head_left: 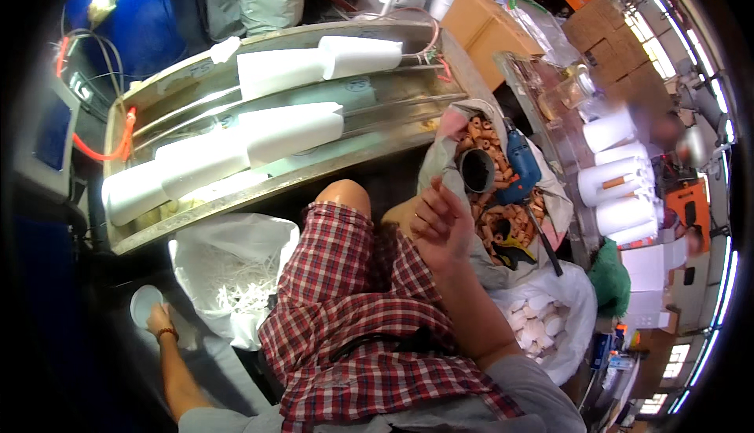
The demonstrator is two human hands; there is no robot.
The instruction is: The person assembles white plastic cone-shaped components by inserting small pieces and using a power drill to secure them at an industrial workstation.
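At the lower left, my left hand (pixel 159 320) is closed on a round white disc-like piece (pixel 146 305), held by its edge beside an open white bag (pixel 191 254) of thin white shreds (pixel 239 295). My right hand (pixel 441 225) is raised over my right thigh with its fingers loosely curled and apart. Nothing shows in it. Just beyond it stands a sack (pixel 437 162) filled with short brown tubes (pixel 500 221). A blue power drill (pixel 521 168) and a dark round cup (pixel 476 171) rest on those tubes.
A long trough (pixel 290 164) ahead holds white rolls (pixel 294 128) on metal rods. An orange cable (pixel 126 138) hangs at its left end. White pieces fill a bag (pixel 583 307) at my right. Further right are stacked white rolls (pixel 620 174) and a cardboard box (pixel 491 36).
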